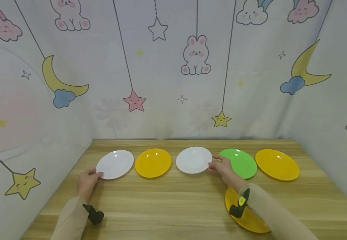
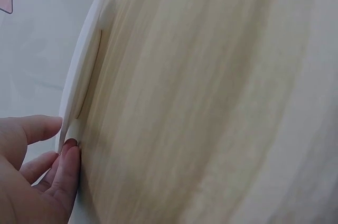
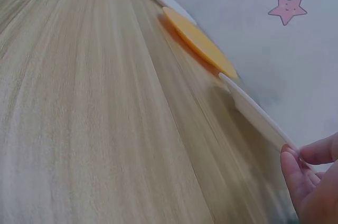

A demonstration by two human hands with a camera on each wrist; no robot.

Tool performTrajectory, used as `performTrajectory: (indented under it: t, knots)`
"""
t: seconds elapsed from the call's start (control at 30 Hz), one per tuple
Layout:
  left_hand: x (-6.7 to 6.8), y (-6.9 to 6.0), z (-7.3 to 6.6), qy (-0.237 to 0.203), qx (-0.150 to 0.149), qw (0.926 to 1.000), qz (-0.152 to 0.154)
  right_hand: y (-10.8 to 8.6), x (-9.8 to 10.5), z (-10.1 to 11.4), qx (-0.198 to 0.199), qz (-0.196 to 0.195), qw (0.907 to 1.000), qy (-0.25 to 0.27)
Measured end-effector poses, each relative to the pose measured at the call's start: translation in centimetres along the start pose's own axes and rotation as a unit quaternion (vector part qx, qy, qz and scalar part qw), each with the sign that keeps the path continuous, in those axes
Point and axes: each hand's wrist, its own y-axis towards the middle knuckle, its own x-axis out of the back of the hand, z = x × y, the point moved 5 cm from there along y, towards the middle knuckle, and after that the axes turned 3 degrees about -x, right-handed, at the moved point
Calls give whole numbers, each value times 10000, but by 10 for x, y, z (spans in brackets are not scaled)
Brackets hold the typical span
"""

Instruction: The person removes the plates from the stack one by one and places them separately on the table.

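Observation:
At the left end of a row of plates, my left hand [image 1: 88,181] pinches the near-left rim of a white plate [image 1: 115,164]. In the left wrist view the thumb lies on one face of that plate [image 2: 79,71] and the fingers on the other. My right hand [image 1: 222,167] pinches the right rim of a second white plate [image 1: 193,160] in the middle of the row. The right wrist view shows this plate [image 3: 256,110] tilted, with a shadow under it. Between the two white plates lies a yellow plate [image 1: 153,163].
A green plate [image 1: 240,164] lies right of my right hand, partly behind it. Another yellow plate [image 1: 276,164] ends the row. Under my right forearm is a further yellow plate [image 1: 246,218], partly hidden. The wooden table [image 1: 158,210] meets patterned cloth walls [image 1: 167,73].

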Motion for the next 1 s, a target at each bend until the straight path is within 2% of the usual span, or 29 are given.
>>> performTrajectory:
  t: [0.13,0.3,0.53,0.8,0.9,1.0]
  knots:
    - [0,-1,0,-15,3,10000,-8,5,0,-5,42,-81,9999,-78]
    - [0,-2,1,7,19,10000,-19,8,1,-9,253,-228,9970,-694]
    - [0,-1,0,19,7,10000,44,6,1,-8,710,-393,9801,-1809]
    - [-1,-2,-1,-26,20,10000,28,2,-1,-3,886,-426,9674,-2332]
    - [-1,-4,-3,51,133,9999,11,-1,1,0,938,-322,9648,-2434]
    - [-2,-6,-7,349,342,9988,-54,-3,6,6,1030,-213,9604,-2580]
